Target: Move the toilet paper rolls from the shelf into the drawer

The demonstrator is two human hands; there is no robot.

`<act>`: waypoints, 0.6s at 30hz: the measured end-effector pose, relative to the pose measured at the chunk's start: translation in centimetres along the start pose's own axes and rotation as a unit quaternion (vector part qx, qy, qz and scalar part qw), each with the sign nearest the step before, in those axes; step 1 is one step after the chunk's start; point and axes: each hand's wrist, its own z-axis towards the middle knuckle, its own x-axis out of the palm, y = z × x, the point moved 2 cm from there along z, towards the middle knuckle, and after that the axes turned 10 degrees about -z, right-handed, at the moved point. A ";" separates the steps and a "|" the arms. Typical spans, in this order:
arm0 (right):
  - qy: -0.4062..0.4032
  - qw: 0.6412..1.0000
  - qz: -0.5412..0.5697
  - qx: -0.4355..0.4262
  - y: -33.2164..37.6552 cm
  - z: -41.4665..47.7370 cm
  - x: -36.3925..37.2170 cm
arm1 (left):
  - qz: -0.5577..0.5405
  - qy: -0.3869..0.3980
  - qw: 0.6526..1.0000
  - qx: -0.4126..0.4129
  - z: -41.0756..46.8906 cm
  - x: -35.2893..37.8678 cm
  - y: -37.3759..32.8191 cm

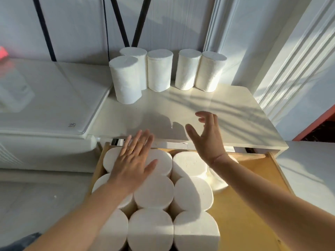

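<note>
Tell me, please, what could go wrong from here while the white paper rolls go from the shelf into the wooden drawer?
The five upright white toilet paper rolls on the white shelf stand packed close; the open right hand grabbing one may topple its neighbours. In the tan wooden drawer, the roll behind the right forearm seems to lean and could fall over.

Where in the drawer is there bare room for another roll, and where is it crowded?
The drawer is bare along its right side, between the packed rolls and the right wall. Its left and middle are crowded. The shelf front is also bare, before the five rolls at the back.
</note>
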 end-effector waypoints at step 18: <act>0.088 0.981 0.157 0.075 11.7 15.8 17.6 | -0.024 -0.034 0.998 -0.050 0.0 -0.6 3.5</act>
